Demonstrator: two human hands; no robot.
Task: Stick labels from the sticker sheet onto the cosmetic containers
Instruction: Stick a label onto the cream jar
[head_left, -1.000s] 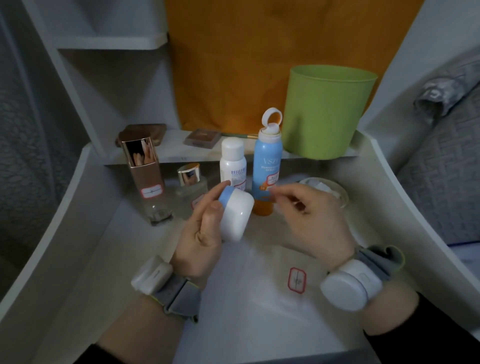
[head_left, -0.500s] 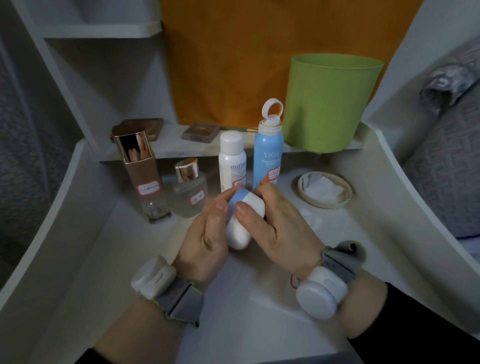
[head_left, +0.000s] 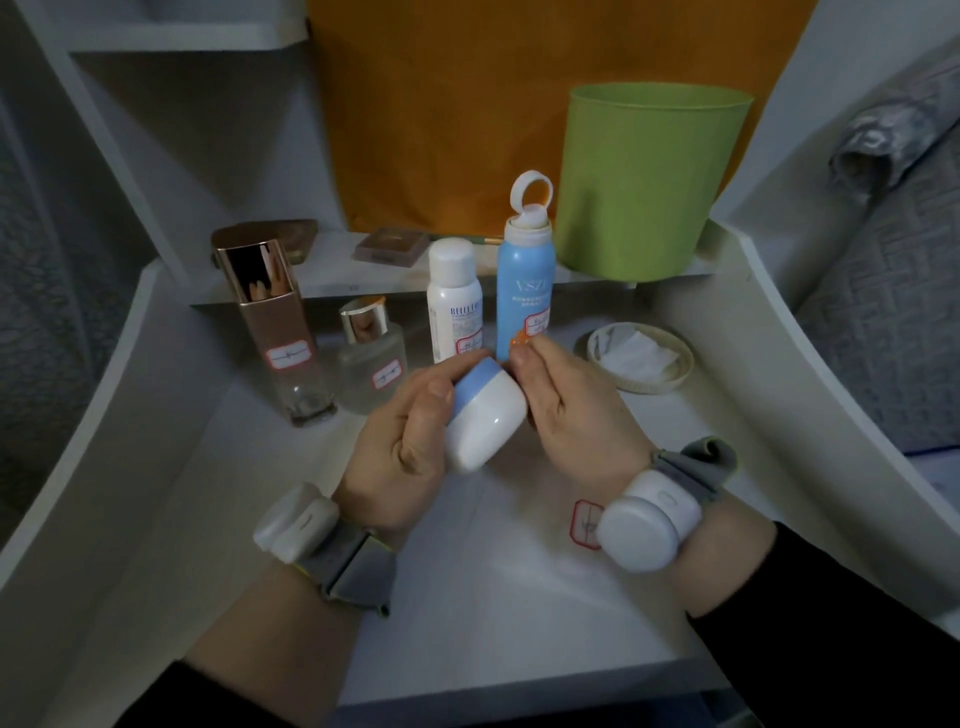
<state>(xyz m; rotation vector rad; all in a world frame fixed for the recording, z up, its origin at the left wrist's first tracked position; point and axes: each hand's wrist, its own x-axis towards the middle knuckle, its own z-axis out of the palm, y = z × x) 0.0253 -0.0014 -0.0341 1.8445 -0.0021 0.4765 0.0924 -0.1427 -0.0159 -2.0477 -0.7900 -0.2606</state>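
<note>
My left hand grips a white jar with a blue lid, tilted, above the white table. My right hand lies against the jar's right side with its fingers together and fairly straight; what is under them is hidden. The sticker sheet lies flat below the hands, and one red-bordered label on it is partly covered by my right wrist band. Behind stand a rose-gold bottle, a small glass bottle, a white bottle and a blue spray can, each bearing a red-bordered label.
A green bucket stands on the low back shelf, beside brown compacts. A round dish with cotton pads sits at the right. Raised curved white walls close the table in on both sides.
My right hand came from beside the spray can to the jar, its thumb on the front, then slid round to the jar's right side. The left hand tilted the jar further.
</note>
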